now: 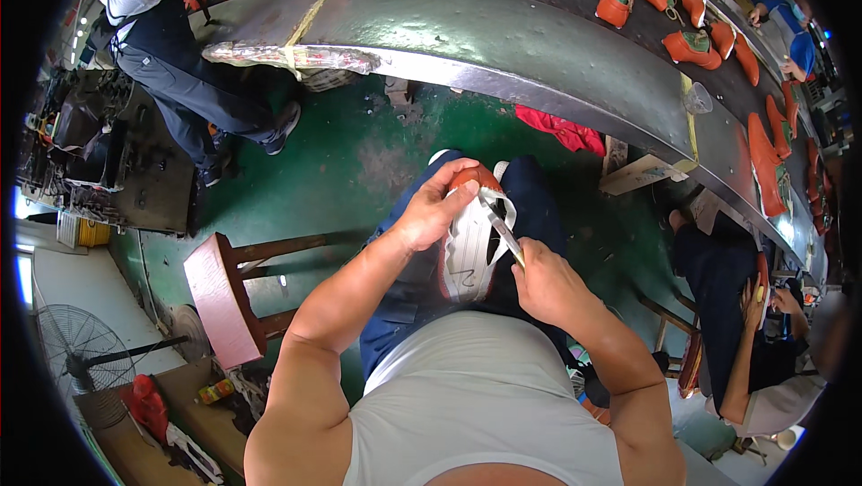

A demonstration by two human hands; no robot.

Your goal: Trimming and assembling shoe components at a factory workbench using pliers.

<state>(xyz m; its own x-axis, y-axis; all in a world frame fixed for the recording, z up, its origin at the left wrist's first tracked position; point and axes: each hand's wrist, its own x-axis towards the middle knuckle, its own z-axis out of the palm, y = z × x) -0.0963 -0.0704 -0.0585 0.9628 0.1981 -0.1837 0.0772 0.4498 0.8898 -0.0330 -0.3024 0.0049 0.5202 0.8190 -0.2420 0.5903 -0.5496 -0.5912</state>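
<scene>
My left hand (433, 210) is closed round the toe end of a red-brown shoe (462, 257) held sole up over my lap. Its pale underside faces me, with a dark hand-drawn mark near the heel. White lining (509, 214) stands loose along the right edge near the toe. My right hand (549, 284) grips a slim metal tool (505, 233), whose tip touches the shoe by the toe; I cannot tell its exact kind. Fingers of the left hand partly hide the toe.
Beyond my knees runs a long metal-edged bench (431, 24) bearing several red-brown shoes (691, 48). A wooden stool (224, 297) and a fan (85, 351) stand at left. One person (180, 64) stands far left; another (745, 342) sits at right, working on something.
</scene>
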